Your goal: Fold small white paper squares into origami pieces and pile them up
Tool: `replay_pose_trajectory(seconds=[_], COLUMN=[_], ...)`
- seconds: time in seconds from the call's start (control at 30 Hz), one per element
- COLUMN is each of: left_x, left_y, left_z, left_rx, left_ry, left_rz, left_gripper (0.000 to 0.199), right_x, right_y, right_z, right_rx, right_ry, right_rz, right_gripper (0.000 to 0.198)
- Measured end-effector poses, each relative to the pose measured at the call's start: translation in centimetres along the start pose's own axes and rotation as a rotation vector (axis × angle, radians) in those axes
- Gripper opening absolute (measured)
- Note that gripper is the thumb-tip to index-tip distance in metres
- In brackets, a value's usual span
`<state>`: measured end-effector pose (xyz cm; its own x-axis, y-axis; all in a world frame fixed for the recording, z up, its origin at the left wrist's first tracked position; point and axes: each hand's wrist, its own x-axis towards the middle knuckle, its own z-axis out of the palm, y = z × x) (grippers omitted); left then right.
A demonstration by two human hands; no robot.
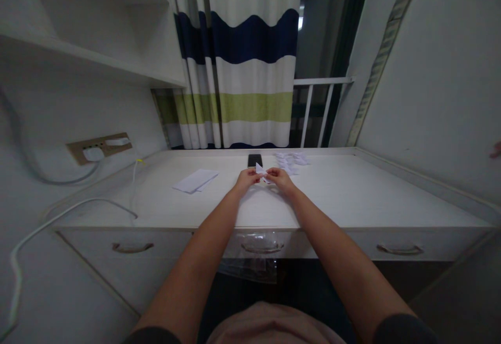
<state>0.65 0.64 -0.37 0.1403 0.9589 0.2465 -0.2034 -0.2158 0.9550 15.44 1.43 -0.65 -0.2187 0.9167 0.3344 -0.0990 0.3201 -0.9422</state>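
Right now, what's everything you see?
Desk: one, white, middle
Drawers: three, white, desk front
Plastic: some, clear, middle drawer
Held paper: one, white, centre
Small papers: several, white, desk's back
Paper sheets: at least two, white, desk's left
Flat object: one, black, desk's back
Curtain: one, white-navy-green, back
Railing: one, white, back right
Plugs: two, white, left wall
Cables: several, white and grey, left
Shelf: one, white, upper left
Blurred shape: one, reddish, right edge
Sleeves: two, dark, bottom
Left hand: one, bare, holding paper
Right hand: one, bare, holding paper
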Motion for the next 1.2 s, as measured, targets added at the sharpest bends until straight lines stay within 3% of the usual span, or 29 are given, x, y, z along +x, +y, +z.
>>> replay_pose_trajectory(seconds=[0.17,0.47,0.83,1.2], left_x=[0.3,-0.7,-0.6,-0.5], left_y=[-0.3,0.7,0.6,0.6], left_z=[-0.1,0.3,0.1,0.2], left_rx=[-0.002,-0.134,-0.071,-0.073], left_ry=[-0.016,-0.033,-0.014,-0.049], left_rz=[0.012,-0.089,-0.12,-0.098], left_gripper=[0.029,0.024,0.019,0.033], right_x=[-0.2,-0.1,-0.5,-0.7], right_y=[0.0,-0.2,-0.4,-0.6], right_z=[0.0,-0.1,0.2,0.1], right_rx=[-0.009,-0.041,-0.028,-0.073], right_ry=[-0.034,-0.011,0.007,0.02], right_rz=[0.001,-0.041,-0.001,-0.045], right_gripper=[0.039,0.042,0.037,0.034])
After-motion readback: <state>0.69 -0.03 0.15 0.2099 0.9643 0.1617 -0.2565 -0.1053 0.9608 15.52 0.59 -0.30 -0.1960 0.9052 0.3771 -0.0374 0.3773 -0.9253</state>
